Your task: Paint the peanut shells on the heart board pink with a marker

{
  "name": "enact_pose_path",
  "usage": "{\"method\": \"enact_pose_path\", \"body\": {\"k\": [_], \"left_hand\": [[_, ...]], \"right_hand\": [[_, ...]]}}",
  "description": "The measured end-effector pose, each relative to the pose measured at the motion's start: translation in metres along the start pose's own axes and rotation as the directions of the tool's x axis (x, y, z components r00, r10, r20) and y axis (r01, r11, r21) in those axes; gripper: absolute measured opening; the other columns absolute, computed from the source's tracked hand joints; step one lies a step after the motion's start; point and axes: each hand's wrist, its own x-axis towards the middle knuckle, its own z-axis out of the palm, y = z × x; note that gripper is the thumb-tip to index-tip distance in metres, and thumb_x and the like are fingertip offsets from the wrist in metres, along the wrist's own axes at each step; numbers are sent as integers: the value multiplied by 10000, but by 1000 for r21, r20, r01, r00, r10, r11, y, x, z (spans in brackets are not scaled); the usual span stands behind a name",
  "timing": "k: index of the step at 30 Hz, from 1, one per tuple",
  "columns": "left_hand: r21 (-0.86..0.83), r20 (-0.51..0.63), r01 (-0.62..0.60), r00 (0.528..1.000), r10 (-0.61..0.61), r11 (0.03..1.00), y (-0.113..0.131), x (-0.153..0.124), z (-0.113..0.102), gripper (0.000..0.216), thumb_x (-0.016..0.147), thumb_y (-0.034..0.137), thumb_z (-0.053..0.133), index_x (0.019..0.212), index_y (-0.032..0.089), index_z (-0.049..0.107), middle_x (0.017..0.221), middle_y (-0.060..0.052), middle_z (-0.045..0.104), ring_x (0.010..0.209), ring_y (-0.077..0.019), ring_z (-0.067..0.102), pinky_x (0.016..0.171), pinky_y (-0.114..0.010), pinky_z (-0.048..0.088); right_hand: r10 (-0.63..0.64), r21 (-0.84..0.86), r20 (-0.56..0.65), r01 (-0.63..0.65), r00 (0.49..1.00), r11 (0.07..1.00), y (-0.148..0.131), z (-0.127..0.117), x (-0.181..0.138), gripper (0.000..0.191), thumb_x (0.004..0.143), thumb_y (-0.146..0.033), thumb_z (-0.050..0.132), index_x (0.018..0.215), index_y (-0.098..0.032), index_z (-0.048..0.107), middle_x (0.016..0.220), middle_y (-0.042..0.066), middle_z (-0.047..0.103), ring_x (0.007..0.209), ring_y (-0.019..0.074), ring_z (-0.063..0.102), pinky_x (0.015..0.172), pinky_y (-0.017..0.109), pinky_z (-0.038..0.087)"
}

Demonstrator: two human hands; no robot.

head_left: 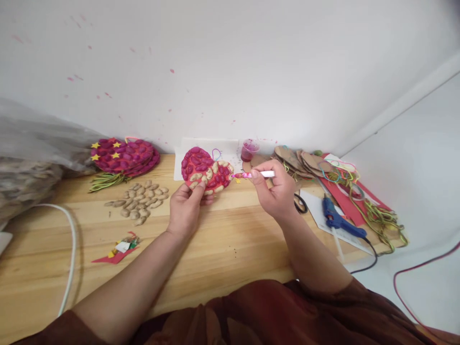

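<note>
My left hand (185,208) is pinching the lower edge of a red heart-shaped card w/ glued peanut shells (205,171), holding it over the pale wooden counter (223,239). My right hand (275,191) is gripping a white-handled paintbrush (264,174), pink tip touching the card's right edge. Loose unpainted peanut shells (141,201) are lying nearby, left.

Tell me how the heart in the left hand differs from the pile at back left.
The held heart is one piece, held up by the left hand; the pile is several stacked flat on the table. The held heart has some shells bare tan; the pile's top shells are all dark pink. The brush in the right hand points at the held heart; no hand touches the pile. Both are shell-covered.
</note>
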Motion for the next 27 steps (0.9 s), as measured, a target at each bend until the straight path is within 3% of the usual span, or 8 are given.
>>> {"method": "enact_pose_path", "body": {"k": [16, 27], "left_hand": [[91, 21, -40, 999, 39, 995, -3, -4, -3, 342, 710, 418, 858, 900, 163, 734, 768, -40, 759, 608, -187, 716, 591, -306, 614], [181, 27, -136, 991, 133, 974, 1, -8, -2, 277, 733, 409, 854, 842, 168, 772, 735, -27, 738, 579, -162, 674, 594, -281, 596]], "right_hand": [[-9, -70, 14, 10, 1000, 997, 4, 2, -3, 41, 948, -243, 631, 911, -228, 625, 829, 4, 689, 738, 142, 624, 684, 292, 487], [0, -139, 101, 14, 995, 990, 2, 3, -6, 63, 950, -264, 620, 896, -238, 603, 811, -1, 683, 724, 150, 617, 694, 306, 481]]}}
